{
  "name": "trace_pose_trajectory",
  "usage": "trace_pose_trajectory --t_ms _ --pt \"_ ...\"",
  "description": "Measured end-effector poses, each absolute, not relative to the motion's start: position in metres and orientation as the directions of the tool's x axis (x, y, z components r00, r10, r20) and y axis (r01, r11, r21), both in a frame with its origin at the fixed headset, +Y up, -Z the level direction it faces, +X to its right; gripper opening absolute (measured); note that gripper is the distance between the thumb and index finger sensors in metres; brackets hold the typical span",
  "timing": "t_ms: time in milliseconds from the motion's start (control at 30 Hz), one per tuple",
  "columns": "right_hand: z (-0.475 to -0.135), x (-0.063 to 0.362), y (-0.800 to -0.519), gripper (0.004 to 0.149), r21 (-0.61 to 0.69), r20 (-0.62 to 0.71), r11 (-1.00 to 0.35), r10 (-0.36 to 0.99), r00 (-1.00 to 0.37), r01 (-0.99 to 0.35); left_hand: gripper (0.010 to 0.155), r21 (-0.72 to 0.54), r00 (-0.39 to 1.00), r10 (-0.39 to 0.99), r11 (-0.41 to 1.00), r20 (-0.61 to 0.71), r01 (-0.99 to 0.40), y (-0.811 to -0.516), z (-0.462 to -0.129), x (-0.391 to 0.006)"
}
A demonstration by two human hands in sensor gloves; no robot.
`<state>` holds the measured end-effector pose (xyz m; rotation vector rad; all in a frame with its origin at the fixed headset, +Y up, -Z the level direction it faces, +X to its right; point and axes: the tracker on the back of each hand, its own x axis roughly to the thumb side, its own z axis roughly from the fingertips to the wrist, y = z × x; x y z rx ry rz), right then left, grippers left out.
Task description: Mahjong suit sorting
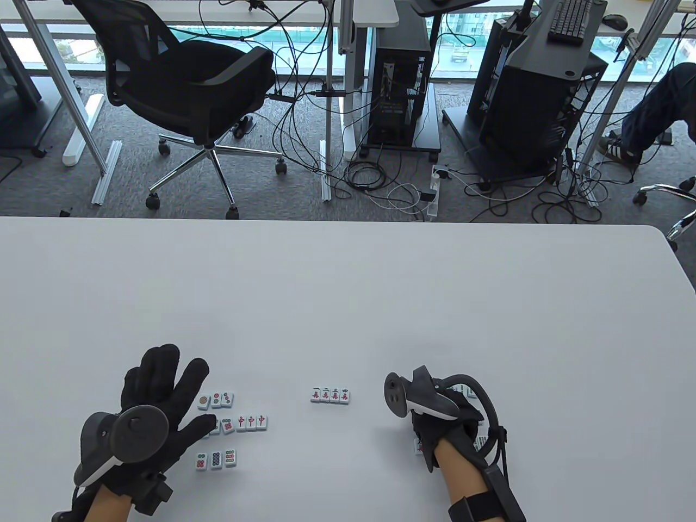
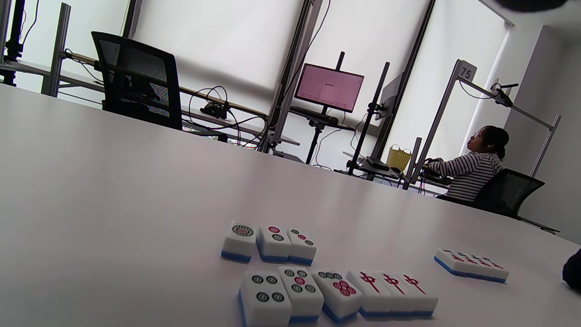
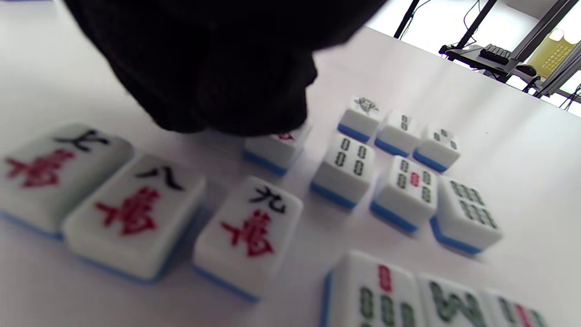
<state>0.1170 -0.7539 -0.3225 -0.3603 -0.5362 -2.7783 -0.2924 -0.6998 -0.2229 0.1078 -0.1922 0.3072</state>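
Under the black-gloved right hand (image 3: 218, 68), fingers pressing, seemingly, one white blue-backed mahjong tile (image 3: 277, 147); left hand (image 1: 157, 402) splayed.

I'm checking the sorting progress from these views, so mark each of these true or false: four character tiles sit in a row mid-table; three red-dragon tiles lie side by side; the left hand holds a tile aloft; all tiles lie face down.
1. Four white character mahjong tiles form a row mid-table. True.
2. Three white red-dragon tiles lie side by side. True.
3. The black-gloved left hand holds a tile aloft. False: its fingers are spread low beside the tiles and lift none.
4. All tiles lie face down. False: their markings face up.
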Motion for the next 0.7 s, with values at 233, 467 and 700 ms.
trace_pose_trajectory --t_ms 233,467,700 --pt "-0.325 0.065 -0.751 0.057 0.151 0.412 -0.97 -0.111 -0.905 0.188 0.083 0.067 0.935 0.287 0.95 0.207 -0.306 -0.701 -0.224 -0.291" --pt "-0.328 0.036 -0.76 0.056 0.169 0.45 -0.963 -0.114 -0.886 0.21 0.083 0.069 0.933 0.291 0.948 0.211 -0.312 -0.701 -0.224 -0.29" --pt "-0.328 0.028 -0.765 0.055 0.131 0.447 -0.966 -0.144 -0.883 0.223 0.083 0.069 0.933 0.286 0.949 0.216 -0.307 -0.701 -0.224 -0.289"
